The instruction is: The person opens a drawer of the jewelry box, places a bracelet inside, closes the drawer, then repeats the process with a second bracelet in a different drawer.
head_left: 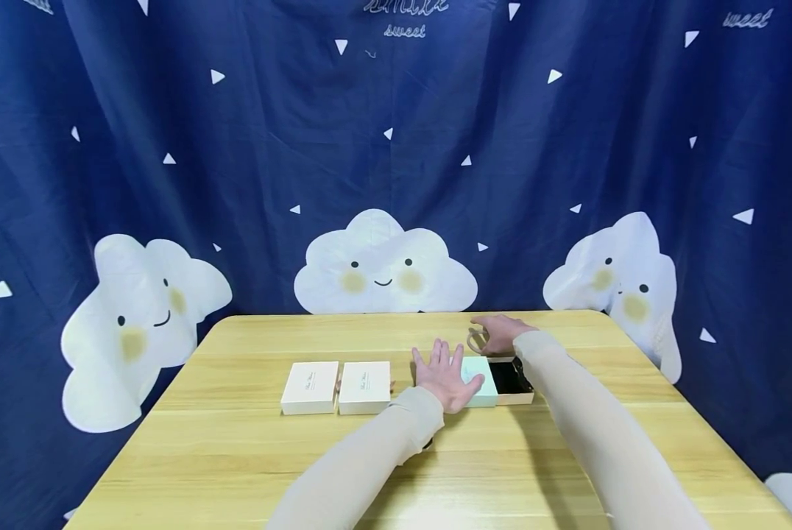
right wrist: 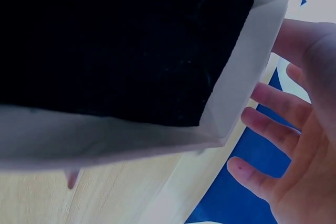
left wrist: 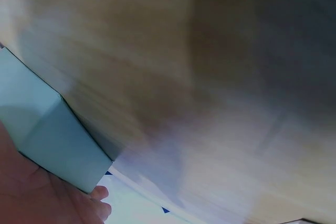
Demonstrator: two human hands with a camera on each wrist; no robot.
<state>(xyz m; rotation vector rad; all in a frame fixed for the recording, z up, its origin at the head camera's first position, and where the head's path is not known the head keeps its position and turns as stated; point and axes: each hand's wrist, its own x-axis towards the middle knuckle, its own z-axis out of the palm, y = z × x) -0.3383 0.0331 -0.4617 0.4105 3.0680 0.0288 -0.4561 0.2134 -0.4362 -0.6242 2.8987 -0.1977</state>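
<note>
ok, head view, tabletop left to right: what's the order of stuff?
White box → second white box → left hand, resting on the mint-green sleeve → black-lined drawer pulled out of it. The right hand reaches behind them by a thin ring.

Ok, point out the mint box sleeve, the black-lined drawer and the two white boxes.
mint box sleeve (head_left: pixel 483 379): head view, top face by the thumb.
black-lined drawer (head_left: pixel 507 377): head view, black lining.
two white boxes (head_left: pixel 364 384): head view, lid of the right-hand one.
</note>
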